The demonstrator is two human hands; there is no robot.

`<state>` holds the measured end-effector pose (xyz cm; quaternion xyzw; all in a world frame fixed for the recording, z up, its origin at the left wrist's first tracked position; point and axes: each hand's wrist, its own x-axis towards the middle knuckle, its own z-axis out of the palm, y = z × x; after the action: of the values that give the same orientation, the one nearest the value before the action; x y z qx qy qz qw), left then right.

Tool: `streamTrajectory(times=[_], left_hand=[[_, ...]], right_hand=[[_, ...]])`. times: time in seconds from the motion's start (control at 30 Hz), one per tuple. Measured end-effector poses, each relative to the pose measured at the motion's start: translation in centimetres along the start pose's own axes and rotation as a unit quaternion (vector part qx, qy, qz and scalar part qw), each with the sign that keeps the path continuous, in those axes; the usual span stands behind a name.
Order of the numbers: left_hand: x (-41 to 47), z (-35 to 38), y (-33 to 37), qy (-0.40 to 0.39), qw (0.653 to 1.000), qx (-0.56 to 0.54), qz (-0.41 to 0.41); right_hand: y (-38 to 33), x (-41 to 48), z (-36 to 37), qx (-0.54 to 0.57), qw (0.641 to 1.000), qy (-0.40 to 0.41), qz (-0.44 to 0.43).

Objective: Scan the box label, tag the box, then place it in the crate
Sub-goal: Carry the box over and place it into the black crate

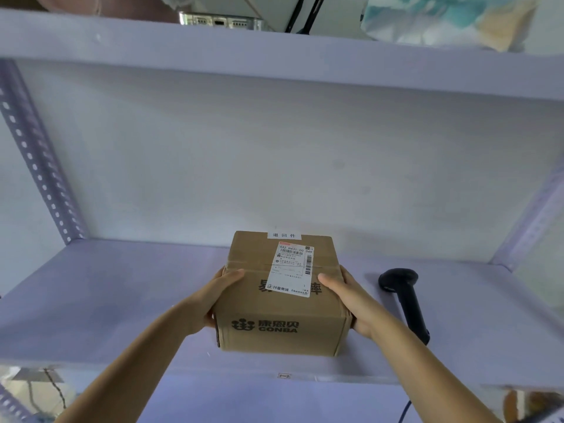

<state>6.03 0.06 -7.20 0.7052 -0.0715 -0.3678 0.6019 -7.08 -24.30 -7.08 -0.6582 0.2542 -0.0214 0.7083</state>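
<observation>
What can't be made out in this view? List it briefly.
- Crate: not in the head view at all.
- Small print on the shipping label: too small to read.
- Fingers of the left hand and right hand: hidden behind the box sides.
- Scanner cable: cut off by the bottom edge.

Dim, bluish, soft light; wide-angle edge bending; slight blur throughout.

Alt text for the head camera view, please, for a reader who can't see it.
Two bare hands, left hand and right hand, grip the sides of a brown cardboard box on a pale shelf; a white shipping label is on its top. A black handheld scanner lies to its right.
</observation>
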Motion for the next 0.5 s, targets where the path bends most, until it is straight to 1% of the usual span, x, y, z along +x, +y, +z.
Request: streamTrajectory(times=[0.13, 0.33, 0.5], left_hand=[[-0.6, 0.4, -0.1, 0.009, 1.000, -0.009, 0.028], [-1.5, 0.6, 0.7, 0.018, 0.994, 0.041, 0.105], [-1.9, 0.3, 0.7, -0.003, 0.990, 0.064, 0.128]], right_hand=[[-0.1, -0.2, 0.3, -0.019, 1.000, 0.007, -0.024], [-0.7, -1.2, 0.8, -0.082, 0.994, 0.026, -0.072], [-1.1, -1.6, 1.3, -0.115, 0.990, 0.007, -0.076]])
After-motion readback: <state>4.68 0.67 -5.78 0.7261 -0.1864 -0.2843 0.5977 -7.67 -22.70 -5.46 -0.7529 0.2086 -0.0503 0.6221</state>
